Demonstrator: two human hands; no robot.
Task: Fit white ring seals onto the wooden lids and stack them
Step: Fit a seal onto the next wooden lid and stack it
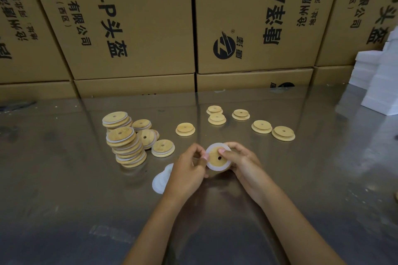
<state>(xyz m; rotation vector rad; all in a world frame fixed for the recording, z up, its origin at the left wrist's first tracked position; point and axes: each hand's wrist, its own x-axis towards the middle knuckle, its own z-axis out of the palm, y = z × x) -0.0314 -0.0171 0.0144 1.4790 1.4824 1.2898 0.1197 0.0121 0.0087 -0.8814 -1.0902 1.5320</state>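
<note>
Both hands hold one wooden lid (216, 158) just above the table (64, 178), white ring seal (212, 165) around its rim. Left hand (189, 165) pinches the lid's left edge; right hand (239, 157) grips the right side, thumb on the lid face (near the centre hole). Spare seals (160, 180) lie beside the left wrist. Sealed lids stacked at left (125, 146); bare lids (261, 126) scattered beyond. Cardboard boxes (137, 19) behind.

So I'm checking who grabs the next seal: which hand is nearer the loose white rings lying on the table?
Left. The left hand sits right beside the loose white rings, partly covering them; the right hand is farther off, across the held lid.
</note>
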